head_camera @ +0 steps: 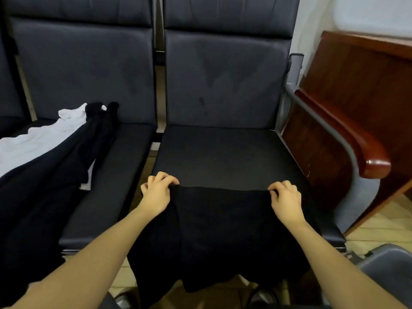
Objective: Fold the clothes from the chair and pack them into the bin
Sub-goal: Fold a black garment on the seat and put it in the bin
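A black garment (218, 230) lies over the front half of the right chair seat (223, 152) and hangs off its front edge. My left hand (157, 192) pinches the garment's far left corner with curled fingers. My right hand (286, 200) pinches its far right corner the same way. The far edge of the cloth runs straight between both hands. On the left chair seat (124, 157) lies a pile of clothes: a black garment (66, 170) spread over a white garment (33, 141). A grey bin (385, 268) shows at the lower right, only its rim in view.
A dark wooden armrest (347, 134) and a wooden cabinet (361, 81) stand right of the right chair. A gap separates the two seats. Pale tiled floor (383, 221) shows at the lower right.
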The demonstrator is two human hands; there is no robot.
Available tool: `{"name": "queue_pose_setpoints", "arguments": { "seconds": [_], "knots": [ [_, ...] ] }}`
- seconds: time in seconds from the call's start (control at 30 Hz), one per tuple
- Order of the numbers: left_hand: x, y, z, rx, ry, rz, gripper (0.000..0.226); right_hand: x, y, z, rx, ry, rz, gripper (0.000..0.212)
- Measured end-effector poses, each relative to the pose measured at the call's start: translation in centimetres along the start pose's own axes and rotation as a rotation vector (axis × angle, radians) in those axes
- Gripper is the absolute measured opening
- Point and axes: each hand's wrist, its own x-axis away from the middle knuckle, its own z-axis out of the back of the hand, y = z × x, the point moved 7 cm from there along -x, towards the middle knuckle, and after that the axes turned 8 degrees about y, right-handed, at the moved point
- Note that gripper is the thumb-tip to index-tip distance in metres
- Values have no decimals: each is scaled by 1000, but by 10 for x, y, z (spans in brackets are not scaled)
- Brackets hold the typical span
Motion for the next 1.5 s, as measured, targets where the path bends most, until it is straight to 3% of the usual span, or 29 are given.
{"name": "queue_pose_setpoints", "arguments": {
  "seconds": [0.13,0.3,0.73,1.1,1.5],
  "knots": [
    [2,-2,0,43,-32,18,15,-1,1,-1,-63,-87,-21,8],
    [4,1,9,119,68,48,5,-1,1,4,-123,-1,-63,3],
    [-90,38,45,93,305,-20,9,-97,-43,33,-161,170,-24,9],
    [-161,87,109,104,595,-76,9,-172,-79,83,-216,413,25,9],
    [-72,67,109,110,481,-46,13,-77,-59,90,-349,324,-45,7]
  ]
}}
